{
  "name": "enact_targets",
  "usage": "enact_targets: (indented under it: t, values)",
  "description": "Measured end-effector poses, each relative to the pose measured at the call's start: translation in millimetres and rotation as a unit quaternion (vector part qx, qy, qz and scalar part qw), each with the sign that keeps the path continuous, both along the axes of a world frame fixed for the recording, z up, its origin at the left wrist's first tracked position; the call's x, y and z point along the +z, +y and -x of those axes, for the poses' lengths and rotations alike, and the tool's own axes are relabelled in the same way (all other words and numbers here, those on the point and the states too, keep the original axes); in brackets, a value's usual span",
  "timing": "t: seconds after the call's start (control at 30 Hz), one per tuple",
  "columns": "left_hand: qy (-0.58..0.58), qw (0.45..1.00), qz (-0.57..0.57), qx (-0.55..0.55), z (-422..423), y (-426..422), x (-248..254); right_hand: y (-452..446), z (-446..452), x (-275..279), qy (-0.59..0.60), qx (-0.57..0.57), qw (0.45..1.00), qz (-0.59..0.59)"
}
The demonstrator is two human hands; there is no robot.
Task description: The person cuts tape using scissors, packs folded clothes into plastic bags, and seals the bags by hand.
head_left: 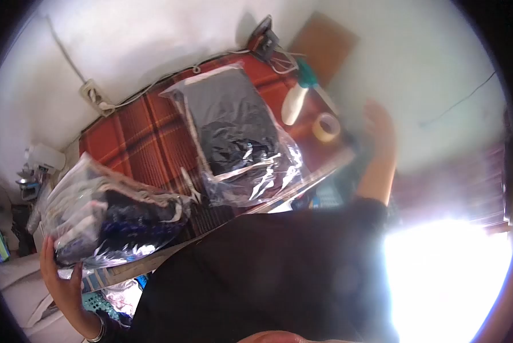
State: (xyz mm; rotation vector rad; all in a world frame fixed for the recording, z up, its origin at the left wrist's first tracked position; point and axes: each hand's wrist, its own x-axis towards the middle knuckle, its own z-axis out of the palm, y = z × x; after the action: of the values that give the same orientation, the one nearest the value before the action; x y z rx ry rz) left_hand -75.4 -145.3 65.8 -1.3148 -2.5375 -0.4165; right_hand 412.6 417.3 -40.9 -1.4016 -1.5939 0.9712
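Head view: clear bag (pixel 119 220) between left thumb (pixel 77 273), fingers (pixel 46 250).

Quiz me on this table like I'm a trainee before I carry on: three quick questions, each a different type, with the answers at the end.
1. Multiple choice: which hand touches the bulky clear plastic bag on the left part of the red plaid cloth?
A) Left
B) Right
C) Both

2. True or false: the pale yellow roll of tape lies beside the white spray bottle with a green head.

3. Fill in the blank: the white power socket with a plug in it is fixed to the ____.

Key: 1. A, the left hand. 2. True. 3. Wall.
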Motion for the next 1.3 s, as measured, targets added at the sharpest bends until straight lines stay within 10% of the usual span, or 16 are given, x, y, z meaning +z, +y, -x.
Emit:
enact_targets:
  t: [0.13,0.27,0.37,0.63,0.8,1.03,1.3]
  values:
    - [0.063,0.996,-0.032,0.053,0,-9,-11,155,-111,-193,-0.237,0.022,0.968,-0.081]
    - [0.148,0.983,0.004,0.111,-10,-16,-21,212,-123,-242,-0.415,0.014,0.910,-0.006]
    - [0.169,0.973,0.002,0.160,-17,-11,-19,224,-119,-241,-0.540,0.091,0.836,0.035]
    - [0.219,0.974,0.009,0.057,-41,6,-11,160,-83,-150,-0.317,0.161,0.933,0.049]
    - [0.191,0.979,-0.004,0.069,-34,-5,-24,176,-90,-159,-0.643,0.096,0.756,-0.072]
    - [0.189,0.975,-0.114,0.030,-27,13,-5,96,-66,-55,-0.154,-0.040,0.984,-0.086]
    - [0.132,0.984,-0.065,-0.097,14,-7,7,-106,124,105,0.206,0.321,0.924,-0.040]
